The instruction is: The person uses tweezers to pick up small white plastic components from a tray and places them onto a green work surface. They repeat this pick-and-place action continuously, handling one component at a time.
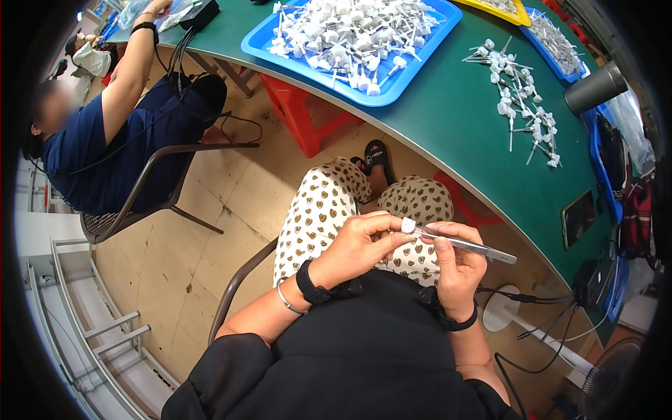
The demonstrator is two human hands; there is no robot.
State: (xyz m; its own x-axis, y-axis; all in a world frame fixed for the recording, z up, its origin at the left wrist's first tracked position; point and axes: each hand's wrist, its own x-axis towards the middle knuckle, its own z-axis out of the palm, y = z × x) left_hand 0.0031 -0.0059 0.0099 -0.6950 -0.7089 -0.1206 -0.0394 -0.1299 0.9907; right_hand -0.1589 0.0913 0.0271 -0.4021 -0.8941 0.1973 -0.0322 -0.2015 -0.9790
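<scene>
Above my lap, my left hand (357, 245) pinches a small white plastic part (408, 225) between thumb and fingers. My right hand (458, 266) grips a pair of metal tweezers (483, 250), whose tips reach to the white part. The exact contact between the tips and the part is too small to make out. On the green table (448, 133) ahead, a blue tray (378, 100) is heaped with similar white parts with thin stems. A loose cluster of such parts (514, 98) lies on the tabletop to its right.
A yellow tray (516, 17) and another blue tray (575, 74) stand at the far right. Near them are a dark grey cylinder (595, 87) and a phone (579, 219). A seated person (119, 133) works at left. Red stools (290, 112) stand under the table; cables hang at right.
</scene>
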